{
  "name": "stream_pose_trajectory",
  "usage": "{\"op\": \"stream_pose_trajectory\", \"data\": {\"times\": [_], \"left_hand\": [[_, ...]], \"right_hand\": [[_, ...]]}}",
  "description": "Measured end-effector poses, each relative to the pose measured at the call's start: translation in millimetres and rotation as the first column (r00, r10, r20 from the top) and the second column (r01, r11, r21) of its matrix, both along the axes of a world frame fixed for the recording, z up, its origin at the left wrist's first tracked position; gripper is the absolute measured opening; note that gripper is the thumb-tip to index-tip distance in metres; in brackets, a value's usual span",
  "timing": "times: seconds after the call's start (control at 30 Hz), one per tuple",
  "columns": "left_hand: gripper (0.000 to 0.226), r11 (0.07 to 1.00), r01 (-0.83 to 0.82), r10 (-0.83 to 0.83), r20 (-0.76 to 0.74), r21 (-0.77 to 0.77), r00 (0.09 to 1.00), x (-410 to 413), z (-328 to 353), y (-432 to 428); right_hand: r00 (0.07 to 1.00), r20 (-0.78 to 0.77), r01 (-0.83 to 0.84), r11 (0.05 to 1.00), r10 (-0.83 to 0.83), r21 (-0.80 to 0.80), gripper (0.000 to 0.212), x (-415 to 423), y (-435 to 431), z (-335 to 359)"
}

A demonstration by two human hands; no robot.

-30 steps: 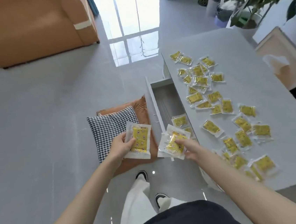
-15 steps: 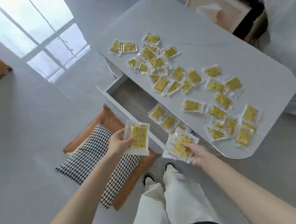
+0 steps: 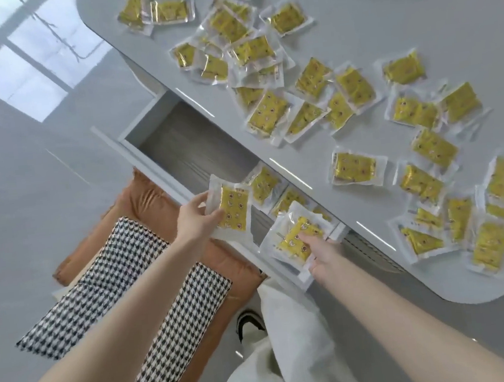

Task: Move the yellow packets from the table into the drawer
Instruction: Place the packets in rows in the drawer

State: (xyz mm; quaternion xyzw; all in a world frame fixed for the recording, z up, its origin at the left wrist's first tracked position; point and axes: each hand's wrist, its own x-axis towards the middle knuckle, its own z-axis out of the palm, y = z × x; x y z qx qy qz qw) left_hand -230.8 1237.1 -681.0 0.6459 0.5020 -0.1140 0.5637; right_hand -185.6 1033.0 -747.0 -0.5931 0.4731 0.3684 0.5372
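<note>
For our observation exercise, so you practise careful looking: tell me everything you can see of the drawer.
The drawer is pulled open from under the table edge. Its walls and front look white, its floor grey with wood grain. The far part of the floor is bare; a few yellow packets lie at the near end. The left hand holds one packet above the front wall; the right hand holds a stack above the near corner. Whether either touches the drawer is unclear.
</note>
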Motion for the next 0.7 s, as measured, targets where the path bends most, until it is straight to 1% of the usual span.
{"op": "stream_pose_trajectory", "data": {"times": [0.07, 0.1, 0.2, 0.33, 0.47, 0.53, 0.6, 0.63, 0.7], "left_hand": [[0.054, 1.0, 0.029, -0.029, -0.002, 0.01, 1.0, 20.7, -36.0, 8.4], [0.052, 0.998, 0.054, -0.054, -0.003, 0.02, 0.999, 30.8, -55.5, 12.7], [0.047, 0.992, 0.111, -0.109, -0.033, 0.059, 0.993, 58.3, -99.1, 22.4], [0.036, 0.988, 0.14, -0.135, -0.072, 0.07, 0.988, 90.4, -152.3, 32.3], [0.031, 0.977, 0.189, -0.184, -0.053, 0.1, 0.982, 116.1, -193.0, 37.4], [0.024, 0.967, 0.218, -0.212, -0.06, 0.134, 0.975, 127.5, -211.3, 39.6], [0.019, 0.946, 0.271, -0.26, -0.083, 0.178, 0.962, 134.3, -222.6, 41.0], [0.02, 0.933, 0.297, -0.283, -0.098, 0.202, 0.954, 135.9, -226.5, 41.4], [0.031, 0.912, 0.323, -0.299, -0.128, 0.254, 0.946, 134.9, -230.4, 41.2]], "right_hand": [[1.0, 0.002, -0.019, 1.0, 0.019, 0.002, 0.062, 10.5, 14.4, -34.7], [1.0, 0.001, -0.018, 1.0, 0.018, 0.007, 0.062, 15.8, 20.6, -53.2], [1.0, -0.006, -0.009, 1.0, 0.009, 0.022, 0.053, 28.5, 35.5, -93.1], [1.0, 0.001, 0.015, 0.999, -0.015, 0.032, 0.048, 44.4, 46.4, -131.0], [0.997, 0.03, 0.076, 0.996, -0.077, 0.041, 0.051, 62.5, 52.5, -151.9], [0.993, 0.036, 0.111, 0.993, -0.113, 0.044, 0.051, 69.3, 57.0, -162.9], [0.989, 0.024, 0.146, 0.989, -0.147, 0.038, 0.046, 72.7, 61.3, -166.3], [0.988, 0.021, 0.149, 0.988, -0.15, 0.029, 0.042, 73.2, 63.6, -166.2], [0.992, 0.012, 0.125, 0.992, -0.125, -0.011, 0.041, 72.0, 66.5, -164.6]]}}
